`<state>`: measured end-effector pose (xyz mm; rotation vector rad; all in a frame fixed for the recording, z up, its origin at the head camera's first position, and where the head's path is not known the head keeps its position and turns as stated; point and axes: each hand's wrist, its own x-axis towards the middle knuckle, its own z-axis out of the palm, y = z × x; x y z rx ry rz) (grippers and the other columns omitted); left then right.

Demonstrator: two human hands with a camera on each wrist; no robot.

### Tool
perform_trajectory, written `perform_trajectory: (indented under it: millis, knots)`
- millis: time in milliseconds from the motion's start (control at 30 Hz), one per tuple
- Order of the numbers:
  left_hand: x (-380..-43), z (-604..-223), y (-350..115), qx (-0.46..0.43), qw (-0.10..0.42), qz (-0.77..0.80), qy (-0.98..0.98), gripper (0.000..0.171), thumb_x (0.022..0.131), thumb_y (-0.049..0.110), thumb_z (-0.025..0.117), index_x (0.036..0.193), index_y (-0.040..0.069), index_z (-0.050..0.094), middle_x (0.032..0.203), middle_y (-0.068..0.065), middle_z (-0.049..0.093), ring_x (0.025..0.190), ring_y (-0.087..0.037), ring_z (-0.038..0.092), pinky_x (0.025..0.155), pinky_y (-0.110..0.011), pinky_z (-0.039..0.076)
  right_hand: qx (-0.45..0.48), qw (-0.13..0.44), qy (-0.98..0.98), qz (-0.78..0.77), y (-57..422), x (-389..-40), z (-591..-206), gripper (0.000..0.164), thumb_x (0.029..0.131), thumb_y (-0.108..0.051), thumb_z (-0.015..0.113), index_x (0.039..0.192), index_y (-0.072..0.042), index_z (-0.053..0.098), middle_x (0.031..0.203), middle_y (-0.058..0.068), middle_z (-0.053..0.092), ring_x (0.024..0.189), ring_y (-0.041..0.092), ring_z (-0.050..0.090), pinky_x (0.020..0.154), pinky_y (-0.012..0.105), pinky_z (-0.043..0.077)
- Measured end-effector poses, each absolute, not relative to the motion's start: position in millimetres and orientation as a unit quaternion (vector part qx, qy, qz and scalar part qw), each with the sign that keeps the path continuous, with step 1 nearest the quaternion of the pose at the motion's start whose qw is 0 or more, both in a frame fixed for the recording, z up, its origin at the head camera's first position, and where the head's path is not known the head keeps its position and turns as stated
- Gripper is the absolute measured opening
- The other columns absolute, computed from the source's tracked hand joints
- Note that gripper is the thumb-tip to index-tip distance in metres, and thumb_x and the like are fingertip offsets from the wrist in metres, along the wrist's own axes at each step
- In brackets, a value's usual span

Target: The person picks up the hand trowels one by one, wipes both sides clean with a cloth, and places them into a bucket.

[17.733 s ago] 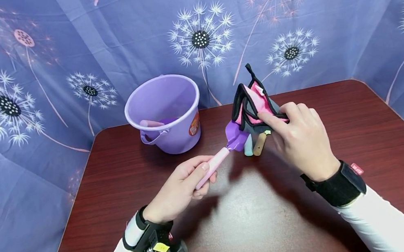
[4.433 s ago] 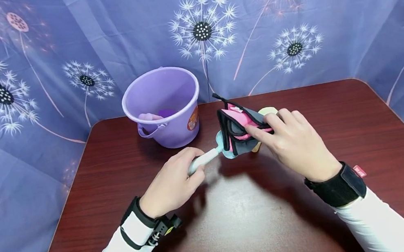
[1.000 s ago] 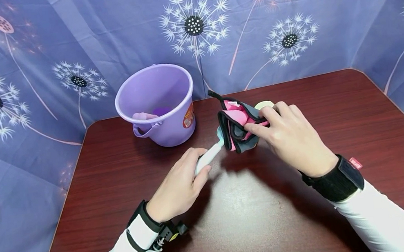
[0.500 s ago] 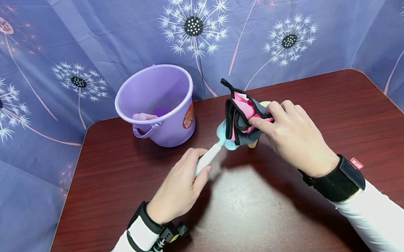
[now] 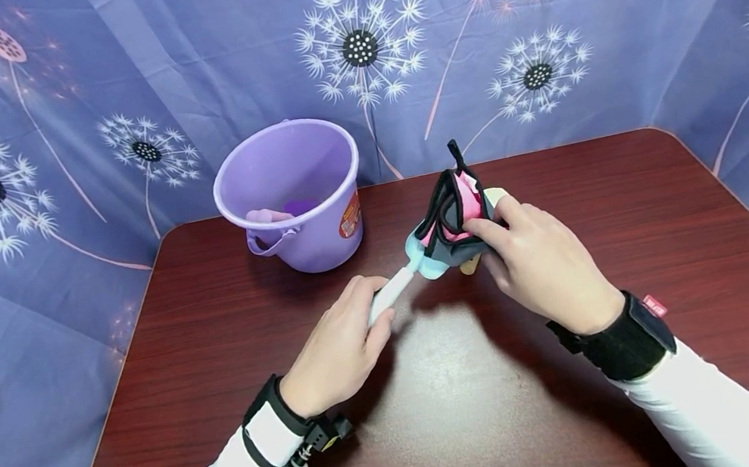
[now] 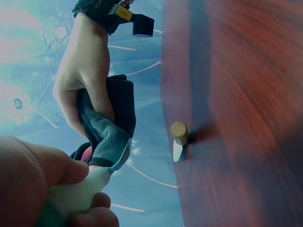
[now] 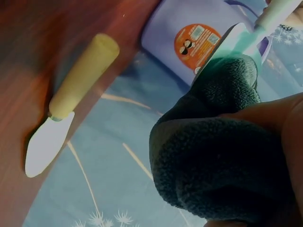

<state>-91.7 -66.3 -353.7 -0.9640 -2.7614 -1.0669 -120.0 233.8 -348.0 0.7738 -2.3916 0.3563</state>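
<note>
My left hand (image 5: 335,348) grips the pale handle of a garden trowel (image 5: 391,293) whose see-through teal blade points away to the right. My right hand (image 5: 549,268) holds a folded cloth (image 5: 470,204), grey and pink with black edging and a hanging loop. The cloth lies against the teal blade and covers part of it. On the table behind the right hand rests a second trowel (image 7: 83,78), with a wooden handle and a pale blade; the cloth and hand hide most of it in the head view.
A purple bucket (image 5: 320,241) with an orange label stands at the back left. Inside it are a pink handle (image 5: 267,216) and something purple. The dark red wooden table (image 5: 187,344) meets a blue dandelion-print curtain (image 5: 206,68) behind.
Long before, my left hand held a purple trowel with a pink handle; now it holds the teal one. Over the last second the cloth has shifted along the teal blade, showing more of it.
</note>
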Motion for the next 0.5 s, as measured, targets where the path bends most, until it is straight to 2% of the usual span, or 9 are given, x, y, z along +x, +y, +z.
perform_trajectory:
  millis: [333, 500]
  knots:
    - [-92, -358, -64, -0.324, 0.03, -0.331, -0.886, 0.022, 0.107, 0.012, 0.062, 0.128, 0.007, 0.059, 0.108, 0.001, 0.056, 0.092, -0.014, 0.055, 0.08, -0.034, 0.051, 0.322, 0.289, -0.893, 0.121, 224, -117, -350, 0.03, 0.086, 0.0, 0.078, 0.115, -0.003, 0.072, 0.086, 0.009, 0.045, 0.06, 0.029, 0.041, 0.054, 0.039, 0.036]
    - [-91, -359, -64, -0.327, 0.029, -0.328, -0.886, 0.022, 0.107, 0.012, 0.063, 0.127, 0.007, 0.059, 0.107, 0.001, 0.056, 0.092, -0.014, 0.055, 0.08, -0.034, 0.051, 0.341, 0.284, -0.889, 0.112, 221, -115, -351, 0.032, 0.086, 0.003, 0.071, 0.117, -0.005, 0.072, 0.087, 0.009, 0.046, 0.063, 0.03, 0.042, 0.056, 0.039, 0.037]
